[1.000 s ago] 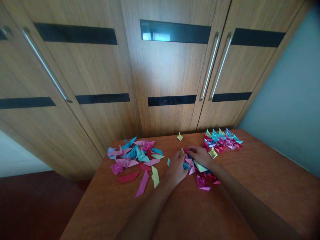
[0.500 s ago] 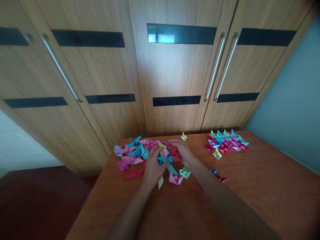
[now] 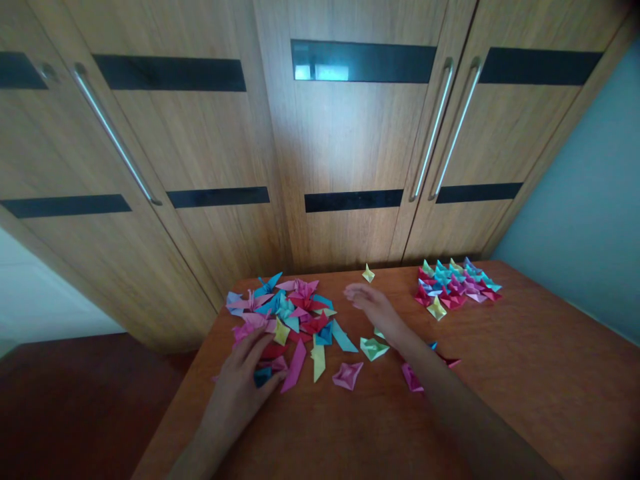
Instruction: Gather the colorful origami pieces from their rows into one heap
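Drawn apart: left hand point(image 3: 237, 373) curls round a blue folded paper point(image 3: 263, 377), grip unclear; right hand point(image 3: 373, 305) hovers loose, empty. Red paper boat point(image 3: 315, 325) has shifted left beside paper cranes point(image 3: 301, 291); kinds now mingle.

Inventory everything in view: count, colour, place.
Table: 1, reddish-brown, centre to right
Wardrobe: 1, wood-brown, background
Dark panels: 8, black, across the wardrobe
Long handles: 3, silver, on the wardrobe
Wall: 1, blue-grey, right
Floor: 1, dark red, lower left
Paper rows: too overlapped to count, mixed colours, back right
Lone yellow piece: 1, yellow, back middle
Paper heap: uncountable, mixed colours, left
Green piece: 1, pale green, right of heap
Open pink piece: 1, pink, centre front
Magenta piece: 1, magenta, beside right forearm, partly hidden
Left grip: 1, bare, around a blue piece; hold unclear
Right grip: 1, bare, open, right of heap
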`<action>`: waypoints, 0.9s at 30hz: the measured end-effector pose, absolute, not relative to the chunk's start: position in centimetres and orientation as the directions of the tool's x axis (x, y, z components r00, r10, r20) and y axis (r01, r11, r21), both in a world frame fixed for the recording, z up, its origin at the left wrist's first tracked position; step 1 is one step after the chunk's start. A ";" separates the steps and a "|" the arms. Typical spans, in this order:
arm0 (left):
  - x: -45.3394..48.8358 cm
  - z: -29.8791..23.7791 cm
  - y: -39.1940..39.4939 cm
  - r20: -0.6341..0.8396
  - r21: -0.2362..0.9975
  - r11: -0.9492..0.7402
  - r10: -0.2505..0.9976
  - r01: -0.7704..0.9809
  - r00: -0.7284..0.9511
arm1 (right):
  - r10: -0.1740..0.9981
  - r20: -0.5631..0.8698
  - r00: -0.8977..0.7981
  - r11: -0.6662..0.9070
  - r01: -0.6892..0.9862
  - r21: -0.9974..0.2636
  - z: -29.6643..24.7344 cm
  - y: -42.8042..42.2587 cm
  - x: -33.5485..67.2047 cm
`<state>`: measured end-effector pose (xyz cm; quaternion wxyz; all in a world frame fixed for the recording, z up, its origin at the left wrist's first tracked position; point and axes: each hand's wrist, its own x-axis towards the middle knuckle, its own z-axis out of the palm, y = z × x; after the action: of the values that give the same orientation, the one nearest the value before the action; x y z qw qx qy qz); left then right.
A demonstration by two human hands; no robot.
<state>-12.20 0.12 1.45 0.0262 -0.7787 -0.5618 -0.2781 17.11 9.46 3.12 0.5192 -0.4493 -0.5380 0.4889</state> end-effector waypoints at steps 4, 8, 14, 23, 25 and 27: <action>-11.3 1.7 -0.6 0.466 0.246 -0.405 0.846 0.880 0.259 | 0.986 0.140 0.086 0.127 0.141 -0.982 2.6 7.4 24.2; -9.8 2.2 -1.0 0.486 0.218 -0.468 0.813 0.856 0.321 | 0.970 0.146 0.193 0.078 0.320 -0.944 2.4 4.8 30.4; -6.0 2.7 -1.6 0.399 0.223 -0.549 0.805 0.806 0.439 | 0.971 0.070 0.228 -0.044 0.458 -0.888 0.7 0.3 35.3; 3.5 4.3 -0.4 0.192 0.221 -0.602 0.798 0.767 0.571 | 0.996 0.051 -0.075 0.088 0.667 -0.740 -1.2 -4.1 34.6; 5.8 4.4 0.3 0.189 0.204 -0.639 0.769 0.741 0.611 | 0.988 0.071 -0.135 0.147 0.719 -0.679 -1.0 -4.1 33.7; 7.8 4.2 1.2 0.174 0.184 -0.681 0.732 0.709 0.659 | 0.980 0.081 -0.183 0.193 0.757 -0.624 -1.0 -3.9 33.1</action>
<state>7.83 1.16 4.18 -0.0500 -0.9093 -0.3960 -0.1173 33.06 -3.85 -1.03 0.2413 -0.5917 -0.7337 0.2308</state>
